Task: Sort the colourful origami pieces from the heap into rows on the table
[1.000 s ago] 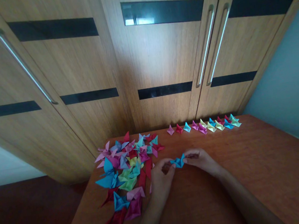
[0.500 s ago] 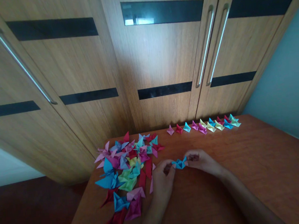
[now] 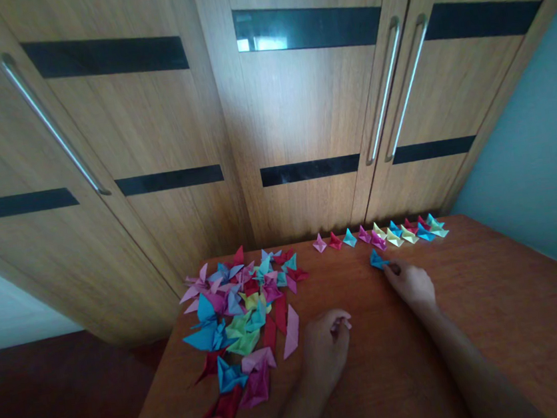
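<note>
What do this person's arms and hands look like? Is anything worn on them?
The left hand and right hand are human hands without gloves. Both forearms are slender and bare, with no sleeves, watch or bracelet in view.

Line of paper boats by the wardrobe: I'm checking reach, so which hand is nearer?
Right. The right hand is a little in front of the line of paper boats, pinching a blue paper boat; the left hand is farther off, nearer the wearer.

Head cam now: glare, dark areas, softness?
Head view: white glare on the upper middle black panel, pale sheen on the wood door below; head view: floor at left deep in shadow; head view: blue paper at right hand soft, creases unclear.
</note>
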`<state>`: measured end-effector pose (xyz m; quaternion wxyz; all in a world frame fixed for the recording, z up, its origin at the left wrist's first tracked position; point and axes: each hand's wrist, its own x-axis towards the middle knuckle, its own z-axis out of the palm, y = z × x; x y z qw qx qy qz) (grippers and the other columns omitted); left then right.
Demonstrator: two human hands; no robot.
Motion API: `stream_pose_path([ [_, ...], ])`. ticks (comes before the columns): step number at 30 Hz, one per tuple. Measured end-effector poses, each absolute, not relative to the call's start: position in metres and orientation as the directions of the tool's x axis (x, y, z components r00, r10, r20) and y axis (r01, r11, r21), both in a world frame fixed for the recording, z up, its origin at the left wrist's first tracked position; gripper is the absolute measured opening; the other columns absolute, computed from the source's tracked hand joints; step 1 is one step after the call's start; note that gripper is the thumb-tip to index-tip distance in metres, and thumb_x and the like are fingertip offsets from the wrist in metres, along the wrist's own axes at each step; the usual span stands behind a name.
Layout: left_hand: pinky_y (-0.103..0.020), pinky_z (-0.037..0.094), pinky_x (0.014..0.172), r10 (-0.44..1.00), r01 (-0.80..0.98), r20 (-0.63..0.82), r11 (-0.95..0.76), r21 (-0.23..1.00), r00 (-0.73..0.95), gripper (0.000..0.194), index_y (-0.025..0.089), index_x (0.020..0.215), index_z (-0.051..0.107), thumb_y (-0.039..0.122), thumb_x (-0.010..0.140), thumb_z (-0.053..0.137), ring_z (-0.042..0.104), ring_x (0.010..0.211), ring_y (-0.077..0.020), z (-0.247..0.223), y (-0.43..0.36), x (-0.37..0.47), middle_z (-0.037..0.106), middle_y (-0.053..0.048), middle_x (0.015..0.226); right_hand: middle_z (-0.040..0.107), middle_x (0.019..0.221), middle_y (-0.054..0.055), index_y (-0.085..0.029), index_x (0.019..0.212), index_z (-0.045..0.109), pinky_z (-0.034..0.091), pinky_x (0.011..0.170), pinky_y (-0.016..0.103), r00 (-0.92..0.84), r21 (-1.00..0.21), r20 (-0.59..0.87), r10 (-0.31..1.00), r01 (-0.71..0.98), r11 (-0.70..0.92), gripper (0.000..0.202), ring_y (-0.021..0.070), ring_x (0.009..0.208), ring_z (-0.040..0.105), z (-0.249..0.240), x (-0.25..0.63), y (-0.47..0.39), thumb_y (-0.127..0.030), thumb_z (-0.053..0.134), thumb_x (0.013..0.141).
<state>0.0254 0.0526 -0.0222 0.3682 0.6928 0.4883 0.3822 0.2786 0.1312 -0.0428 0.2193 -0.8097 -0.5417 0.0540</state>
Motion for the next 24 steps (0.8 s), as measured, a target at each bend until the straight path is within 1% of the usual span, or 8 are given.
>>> stream_pose_path([
  [2, -0.026, 0.045, 0.071, 0.957, 0.391, 0.177, -0.258, 0.883, 0.231, 0.022, 0.022, 0.09, 0.065, 0.018, 0.081, 0.046, 0.062, 0.076, -0.0156, -0.023, 0.052, 0.025, 0.07, -0.002, 0.082, 0.068, 0.088, 0.013, -0.024, 0.102, 0.066, 0.043, 0.061, 0.032, 0.426, -0.35, 0.116, 0.898, 0.863, -0.364, 0.04, 0.029, 0.079, 0.064, -0.042, 0.275, 0.131, -0.049, 0.043, 0.082],
  [4, -0.025, 0.045, 0.07, 0.955, 0.39, 0.186, -0.267, 0.881, 0.233, 0.022, 0.022, 0.09, 0.065, 0.018, 0.082, 0.045, 0.062, 0.075, -0.0153, -0.023, 0.052, 0.025, 0.069, -0.001, 0.081, 0.068, 0.089, 0.014, -0.025, 0.104, 0.066, 0.043, 0.061, 0.034, 0.427, -0.318, 0.101, 0.898, 0.87, -0.378, 0.041, 0.0297, 0.079, 0.064, -0.04, 0.272, 0.132, -0.05, 0.042, 0.083],
  [7, -0.024, 0.044, 0.069, 0.951, 0.395, 0.195, -0.28, 0.875, 0.241, 0.023, 0.022, 0.089, 0.065, 0.018, 0.082, 0.044, 0.062, 0.074, -0.0147, -0.023, 0.052, 0.025, 0.069, -0.001, 0.081, 0.067, 0.089, 0.013, -0.025, 0.103, 0.066, 0.044, 0.064, 0.035, 0.41, -0.289, 0.09, 0.907, 0.883, -0.371, 0.04, 0.029, 0.08, 0.063, -0.038, 0.268, 0.137, -0.05, 0.04, 0.084],
  [10, -0.024, 0.044, 0.069, 0.949, 0.408, 0.195, -0.285, 0.867, 0.248, 0.022, 0.022, 0.089, 0.065, 0.018, 0.082, 0.044, 0.062, 0.074, -0.0146, -0.022, 0.052, 0.024, 0.069, -0.001, 0.081, 0.067, 0.088, 0.014, -0.023, 0.1, 0.066, 0.045, 0.067, 0.035, 0.392, -0.259, 0.084, 0.916, 0.896, -0.36, 0.039, 0.0282, 0.081, 0.063, -0.036, 0.264, 0.144, -0.048, 0.04, 0.084],
  [13, -0.024, 0.044, 0.068, 0.951, 0.411, 0.193, -0.281, 0.867, 0.243, 0.022, 0.022, 0.09, 0.065, 0.019, 0.082, 0.045, 0.062, 0.074, -0.015, -0.023, 0.052, 0.024, 0.069, -0.001, 0.081, 0.066, 0.091, 0.013, -0.023, 0.1, 0.065, 0.045, 0.068, 0.037, 0.371, -0.232, 0.085, 0.925, 0.91, -0.344, 0.038, 0.0291, 0.084, 0.063, -0.033, 0.262, 0.154, -0.046, 0.039, 0.085],
  [19, -0.025, 0.044, 0.068, 0.948, 0.413, 0.186, -0.283, 0.866, 0.259, 0.023, 0.022, 0.09, 0.065, 0.018, 0.082, 0.044, 0.062, 0.075, -0.0154, -0.027, 0.054, 0.023, 0.07, -0.001, 0.082, 0.065, 0.096, 0.014, -0.022, 0.103, 0.063, 0.045, 0.07, 0.037, 0.367, -0.234, 0.062, 0.928, 0.909, -0.344, 0.039, 0.0303, 0.089, 0.061, -0.031, 0.264, 0.176, -0.047, 0.038, 0.086],
  [24, -0.024, 0.043, 0.067, 0.946, 0.437, 0.183, -0.289, 0.852, 0.268, 0.024, 0.021, 0.09, 0.065, 0.018, 0.081, 0.042, 0.062, 0.074, -0.015, -0.025, 0.054, 0.023, 0.07, -0.001, 0.081, 0.064, 0.097, 0.012, -0.022, 0.101, 0.063, 0.045, 0.073, 0.035, 0.353, -0.244, 0.062, 0.934, 0.912, -0.329, 0.037, 0.0274, 0.093, 0.06, -0.033, 0.264, 0.187, -0.047, 0.039, 0.086],
])
